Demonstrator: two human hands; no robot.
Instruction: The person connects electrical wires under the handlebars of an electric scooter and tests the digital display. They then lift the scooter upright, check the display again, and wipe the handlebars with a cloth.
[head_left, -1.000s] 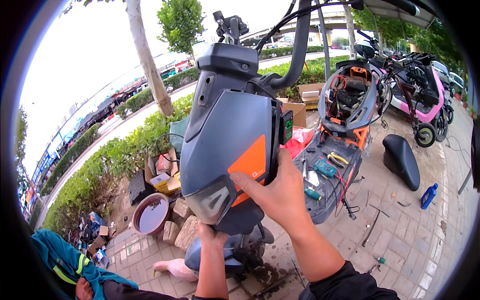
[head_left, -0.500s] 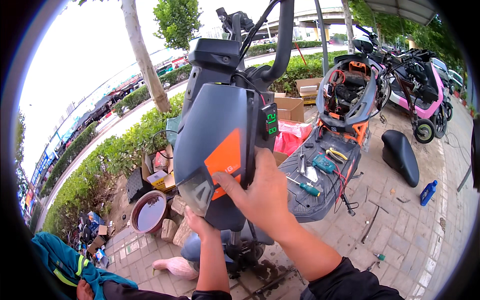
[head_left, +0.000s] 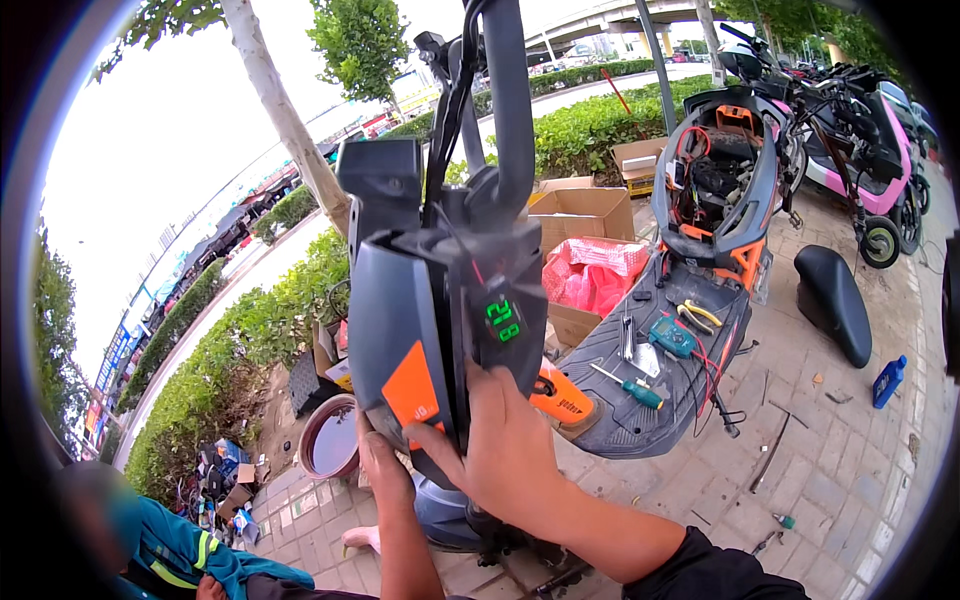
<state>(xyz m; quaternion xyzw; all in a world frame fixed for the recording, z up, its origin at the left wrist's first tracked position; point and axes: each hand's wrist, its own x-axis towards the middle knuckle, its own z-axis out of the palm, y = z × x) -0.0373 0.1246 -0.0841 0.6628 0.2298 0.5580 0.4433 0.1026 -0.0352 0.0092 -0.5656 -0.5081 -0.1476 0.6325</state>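
A grey scooter front cover [head_left: 385,290] with an orange patch stands upright in front of me, below the black handlebar [head_left: 512,110]. My right hand [head_left: 510,445] grips the cover's lower right edge, thumb across the orange patch and fingers by the dark gap along its side. Around the lower left side curls my left hand [head_left: 385,470], its fingertips partly hidden. A small black digital meter [head_left: 500,318] with green digits sits on the cover's right side, just above my right fingers.
On the scooter's footboard [head_left: 625,425] lie a screwdriver [head_left: 640,393], a teal multimeter [head_left: 672,336] and pliers [head_left: 700,316]. A black seat [head_left: 833,308] and blue bottle [head_left: 888,382] are on the paving. At left are a water basin [head_left: 330,440] and a person in a teal jacket [head_left: 175,535].
The cover and handlebar have turned in my view, bringing the meter round to face me. Both hands stay on the cover. More of the footboard and its orange trim shows.
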